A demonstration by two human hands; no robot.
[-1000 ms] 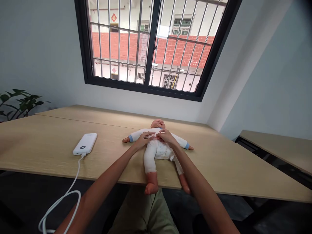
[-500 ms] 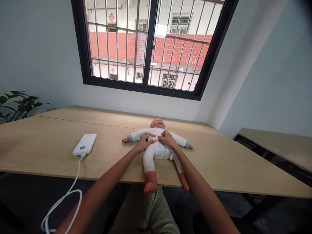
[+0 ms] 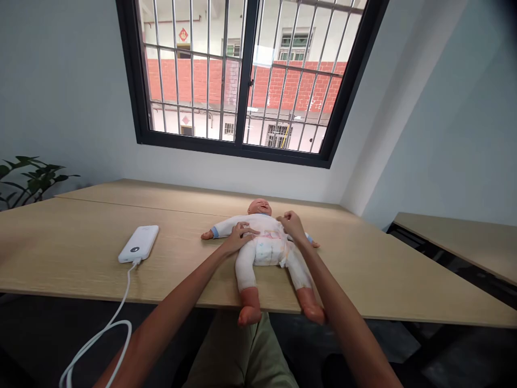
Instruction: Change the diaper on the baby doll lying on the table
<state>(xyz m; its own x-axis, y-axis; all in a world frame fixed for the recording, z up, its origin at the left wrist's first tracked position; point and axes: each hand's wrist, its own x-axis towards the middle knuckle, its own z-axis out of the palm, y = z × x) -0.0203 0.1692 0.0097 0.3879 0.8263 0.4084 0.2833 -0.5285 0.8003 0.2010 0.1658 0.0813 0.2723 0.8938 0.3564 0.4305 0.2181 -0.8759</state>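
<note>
A baby doll [image 3: 262,249] in a white suit with blue cuffs lies on its back on the wooden table [image 3: 81,253], its feet hanging over the near edge. My left hand [image 3: 239,235] rests on the doll's chest with the fingers spread flat. My right hand [image 3: 291,225] is pinched on the edge of the white suit at the doll's far side, pulling it aside. A patterned nappy [image 3: 271,245] shows at the doll's waist.
A white power bank [image 3: 139,244] lies on the table to the left, its white cable [image 3: 109,328] hanging off the front edge. A potted plant [image 3: 28,178] stands at far left. A barred window [image 3: 246,75] is behind. A second table [image 3: 456,242] stands at right.
My right hand has moved from the doll's middle to its far side, drawing the suit open so the nappy shows. The left hand has stayed on the chest.
</note>
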